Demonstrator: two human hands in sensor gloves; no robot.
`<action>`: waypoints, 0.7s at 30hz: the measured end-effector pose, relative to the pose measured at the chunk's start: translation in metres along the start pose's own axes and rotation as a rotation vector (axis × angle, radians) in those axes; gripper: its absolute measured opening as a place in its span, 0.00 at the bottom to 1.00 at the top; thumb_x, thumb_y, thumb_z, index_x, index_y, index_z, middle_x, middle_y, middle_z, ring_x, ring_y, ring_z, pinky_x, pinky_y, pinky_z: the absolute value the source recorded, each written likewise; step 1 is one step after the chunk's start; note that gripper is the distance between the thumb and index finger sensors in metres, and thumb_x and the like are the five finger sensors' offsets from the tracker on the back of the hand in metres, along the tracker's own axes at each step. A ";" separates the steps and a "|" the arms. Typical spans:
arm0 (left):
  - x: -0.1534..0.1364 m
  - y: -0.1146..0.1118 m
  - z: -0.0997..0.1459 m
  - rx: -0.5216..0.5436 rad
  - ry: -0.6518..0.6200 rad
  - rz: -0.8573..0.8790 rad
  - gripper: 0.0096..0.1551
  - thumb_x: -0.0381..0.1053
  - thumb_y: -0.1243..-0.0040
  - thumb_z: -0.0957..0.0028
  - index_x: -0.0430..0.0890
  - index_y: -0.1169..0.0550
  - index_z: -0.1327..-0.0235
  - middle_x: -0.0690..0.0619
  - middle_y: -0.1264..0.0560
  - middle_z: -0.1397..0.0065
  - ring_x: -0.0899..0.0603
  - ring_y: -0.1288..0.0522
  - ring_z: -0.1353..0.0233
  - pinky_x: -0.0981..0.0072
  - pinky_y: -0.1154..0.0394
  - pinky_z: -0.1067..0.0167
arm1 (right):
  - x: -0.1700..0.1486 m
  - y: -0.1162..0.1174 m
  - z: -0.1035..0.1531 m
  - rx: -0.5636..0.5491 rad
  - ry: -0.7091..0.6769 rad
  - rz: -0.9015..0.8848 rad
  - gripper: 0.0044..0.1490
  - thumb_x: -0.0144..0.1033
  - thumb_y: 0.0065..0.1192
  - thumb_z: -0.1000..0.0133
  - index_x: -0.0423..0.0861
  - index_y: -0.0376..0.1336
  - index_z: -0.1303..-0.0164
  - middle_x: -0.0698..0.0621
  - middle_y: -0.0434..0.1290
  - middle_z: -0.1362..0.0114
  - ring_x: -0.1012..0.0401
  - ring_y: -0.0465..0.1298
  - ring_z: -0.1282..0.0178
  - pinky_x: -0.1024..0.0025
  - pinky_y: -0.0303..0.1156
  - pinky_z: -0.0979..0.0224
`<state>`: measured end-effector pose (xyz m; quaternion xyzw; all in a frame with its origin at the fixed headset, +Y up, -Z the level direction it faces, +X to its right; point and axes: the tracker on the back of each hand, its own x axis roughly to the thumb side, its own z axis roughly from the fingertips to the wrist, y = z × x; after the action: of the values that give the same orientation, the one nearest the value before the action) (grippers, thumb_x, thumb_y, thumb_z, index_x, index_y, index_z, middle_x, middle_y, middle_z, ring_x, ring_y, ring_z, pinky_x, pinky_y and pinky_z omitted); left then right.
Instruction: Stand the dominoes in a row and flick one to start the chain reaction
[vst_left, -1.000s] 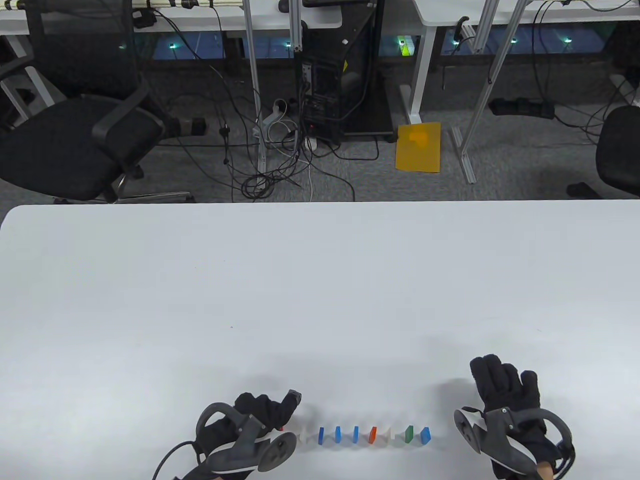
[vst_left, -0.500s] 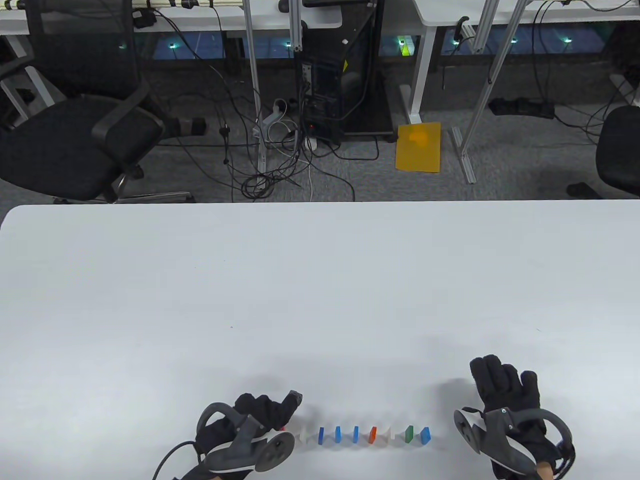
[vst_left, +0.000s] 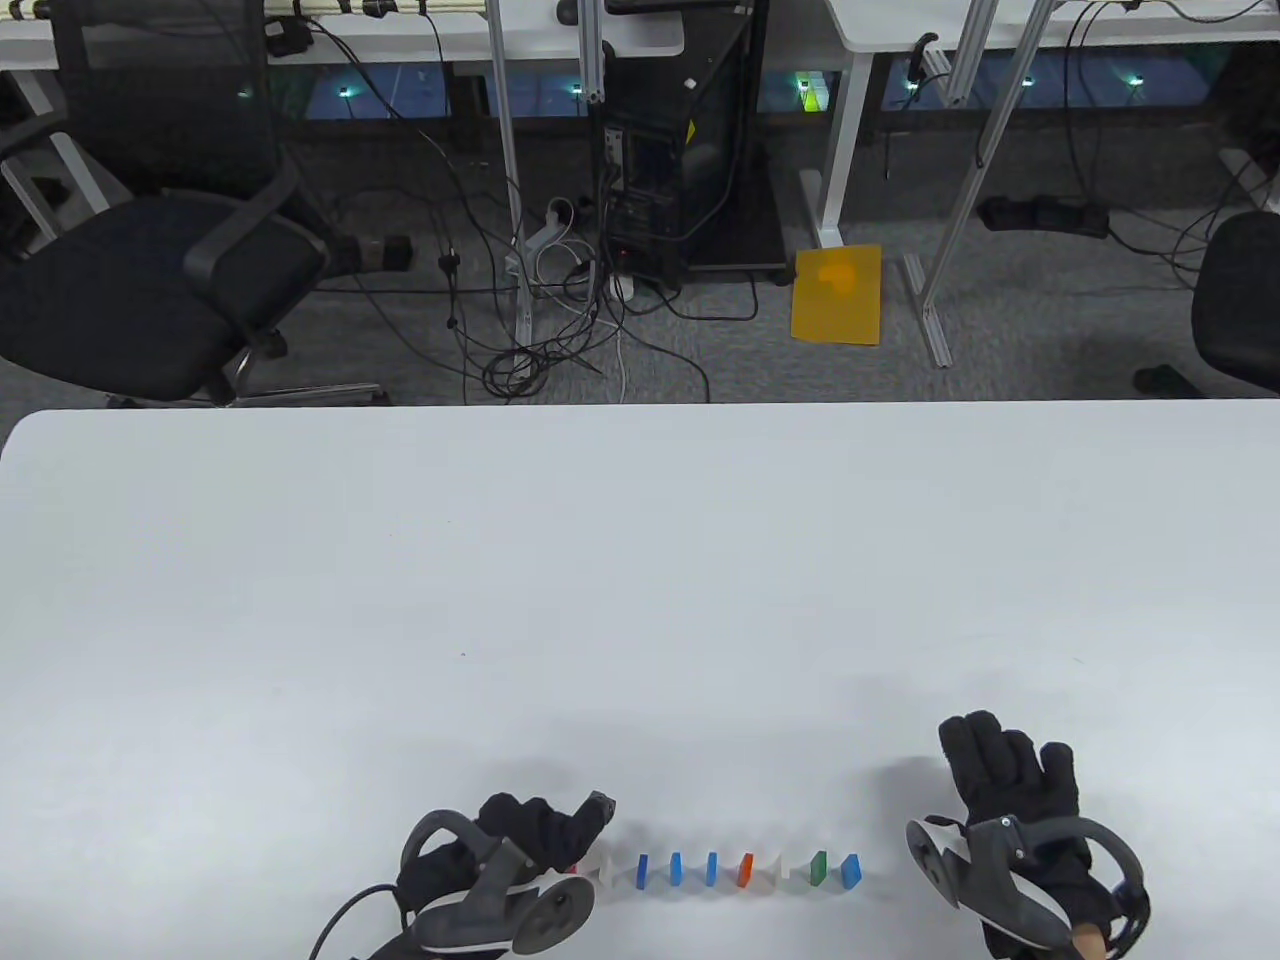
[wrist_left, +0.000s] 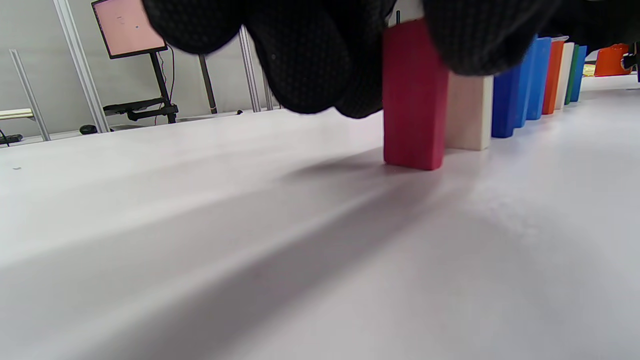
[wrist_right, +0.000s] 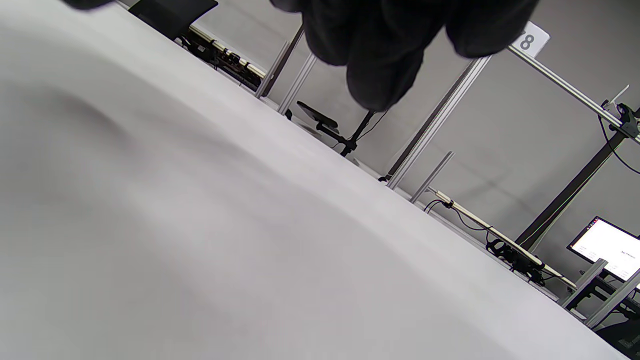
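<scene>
A row of upright dominoes (vst_left: 745, 869) runs left to right near the table's front edge: white, three blue, orange, white, green, blue. My left hand (vst_left: 580, 845) pinches a red domino (vst_left: 572, 868) at the row's left end. In the left wrist view the red domino (wrist_left: 414, 100) stands on the table, its top between my fingertips (wrist_left: 310, 55), just before the white domino (wrist_left: 470, 112). My right hand (vst_left: 1010, 775) lies flat to the right of the row, fingers straight, holding nothing. In the right wrist view only its fingertips (wrist_right: 380, 60) show above the table.
The white table (vst_left: 640, 560) stretches far beyond the row. Past its far edge are an office chair (vst_left: 150, 290), floor cables and desk legs.
My left hand has shifted slightly right and toward the near edge, bringing the red domino closer to the white end domino. The right hand and the row have not moved.
</scene>
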<state>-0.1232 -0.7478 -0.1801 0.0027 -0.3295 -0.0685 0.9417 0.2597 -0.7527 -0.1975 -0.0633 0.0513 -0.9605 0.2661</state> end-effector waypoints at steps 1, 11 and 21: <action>0.000 0.000 0.000 0.002 -0.003 -0.001 0.47 0.65 0.39 0.65 0.50 0.32 0.28 0.68 0.19 0.40 0.60 0.17 0.46 0.61 0.22 0.43 | 0.000 0.000 0.000 0.000 0.000 -0.001 0.63 0.60 0.45 0.61 0.37 0.37 0.22 0.36 0.51 0.17 0.42 0.67 0.22 0.35 0.57 0.26; 0.002 -0.001 0.001 -0.008 -0.018 0.011 0.46 0.65 0.40 0.65 0.52 0.31 0.29 0.69 0.18 0.41 0.59 0.17 0.45 0.61 0.23 0.42 | 0.000 0.000 0.000 0.004 -0.002 0.001 0.63 0.60 0.46 0.61 0.37 0.37 0.22 0.36 0.51 0.17 0.43 0.67 0.21 0.35 0.57 0.26; 0.000 0.001 0.002 -0.043 -0.015 0.019 0.52 0.68 0.41 0.66 0.49 0.34 0.25 0.63 0.22 0.32 0.56 0.18 0.40 0.60 0.24 0.41 | 0.001 -0.001 0.000 -0.012 -0.010 -0.007 0.63 0.59 0.46 0.61 0.37 0.37 0.22 0.37 0.52 0.17 0.43 0.68 0.22 0.35 0.57 0.26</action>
<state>-0.1249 -0.7468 -0.1786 -0.0212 -0.3352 -0.0668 0.9396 0.2589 -0.7525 -0.1974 -0.0699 0.0553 -0.9608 0.2625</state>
